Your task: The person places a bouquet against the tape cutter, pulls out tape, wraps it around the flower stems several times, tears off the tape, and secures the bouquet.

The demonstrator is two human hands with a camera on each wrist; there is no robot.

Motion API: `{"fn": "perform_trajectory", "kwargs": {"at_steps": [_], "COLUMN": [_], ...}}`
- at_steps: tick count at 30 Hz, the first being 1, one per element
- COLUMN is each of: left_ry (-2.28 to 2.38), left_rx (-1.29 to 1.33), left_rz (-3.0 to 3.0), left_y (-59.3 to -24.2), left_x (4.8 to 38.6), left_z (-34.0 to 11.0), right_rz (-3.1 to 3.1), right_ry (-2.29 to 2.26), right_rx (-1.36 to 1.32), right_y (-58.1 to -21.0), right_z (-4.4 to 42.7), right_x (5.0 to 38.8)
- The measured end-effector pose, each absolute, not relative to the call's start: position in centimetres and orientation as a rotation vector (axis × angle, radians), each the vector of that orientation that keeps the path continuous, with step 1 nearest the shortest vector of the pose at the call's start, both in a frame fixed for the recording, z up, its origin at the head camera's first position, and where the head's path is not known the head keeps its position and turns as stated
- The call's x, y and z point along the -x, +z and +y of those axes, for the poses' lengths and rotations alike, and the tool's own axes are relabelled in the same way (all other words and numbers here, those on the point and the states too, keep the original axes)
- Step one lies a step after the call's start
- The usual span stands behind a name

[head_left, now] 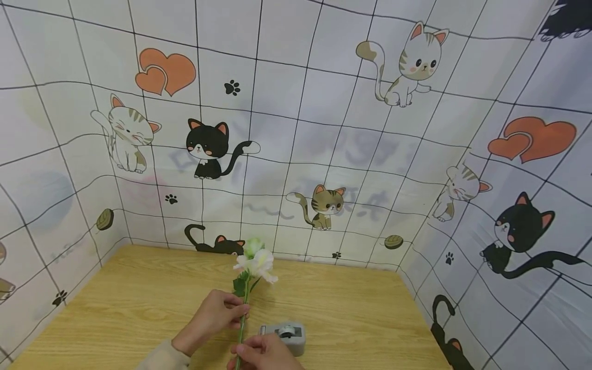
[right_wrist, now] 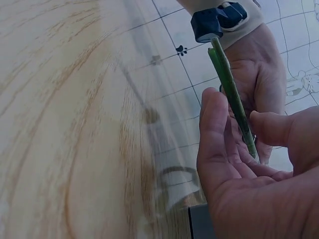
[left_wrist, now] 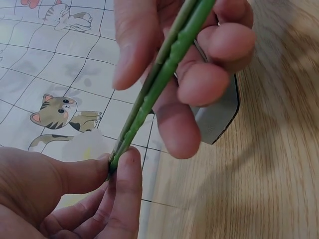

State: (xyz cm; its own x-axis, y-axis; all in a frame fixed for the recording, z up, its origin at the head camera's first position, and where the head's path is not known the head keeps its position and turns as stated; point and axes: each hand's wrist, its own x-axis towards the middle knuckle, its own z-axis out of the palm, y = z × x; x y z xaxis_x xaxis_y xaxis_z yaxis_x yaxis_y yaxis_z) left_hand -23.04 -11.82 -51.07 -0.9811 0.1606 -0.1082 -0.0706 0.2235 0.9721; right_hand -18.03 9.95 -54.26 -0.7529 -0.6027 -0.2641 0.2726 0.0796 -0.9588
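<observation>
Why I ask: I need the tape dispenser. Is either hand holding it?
No: left hand and right hand hold flower stems, the dispenser resting on the table.

My flower stems (left_wrist: 167, 69) look knobbly green plastic, the tape dispenser (head_left: 296, 340) smooth plastic, the tabletop (head_left: 351, 303) wood-grained, the backdrop (head_left: 277, 128) creased, cloth-like.

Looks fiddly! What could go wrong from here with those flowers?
The two stems lie side by side and the left hand pinches them at one spot, so they might slide or twist apart. The right hand partly hides the tape dispenser in the head view, so it could bump it. The pale blooms sit atop long, thin stems, and may tip over if the hold loosens.
</observation>
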Motion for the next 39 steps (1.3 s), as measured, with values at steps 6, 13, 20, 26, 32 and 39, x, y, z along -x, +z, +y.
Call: {"fn": "perform_trajectory", "kwargs": {"at_steps": [6, 13, 20, 26, 32, 39], "left_ry": [1.862, 1.875, 1.848, 1.839, 1.778, 1.716], "left_rx": [-0.111, -0.129, -0.144, -0.159, -0.177, -0.175], "left_rz": [2.294, 2.271, 2.293, 2.318, 2.387, 2.501], "left_y": [-51.2, -51.0, -51.3, -51.0, -50.4, -50.4], "left_x": [23.0, 22.9, 23.0, 22.7, 22.1, 22.0], "left_z": [-11.8, -11.8, -11.8, -11.8, -11.6, -11.3], "right_rz": [1.678, 1.759, 1.840, 1.906, 2.010, 2.205], "right_ry": [-1.781, -1.757, -1.740, -1.769, -1.746, -1.624], "right_rx": [0.298, 0.272, 0.245, 0.212, 0.169, 0.183], "right_y": [-54.1, -53.9, -53.6, -53.1, -52.7, -52.8], "right_z": [10.0, 10.0, 9.7, 9.2, 8.6, 8.3], "right_x": [18.1, 18.1, 18.0, 17.6, 17.3, 17.7]}}
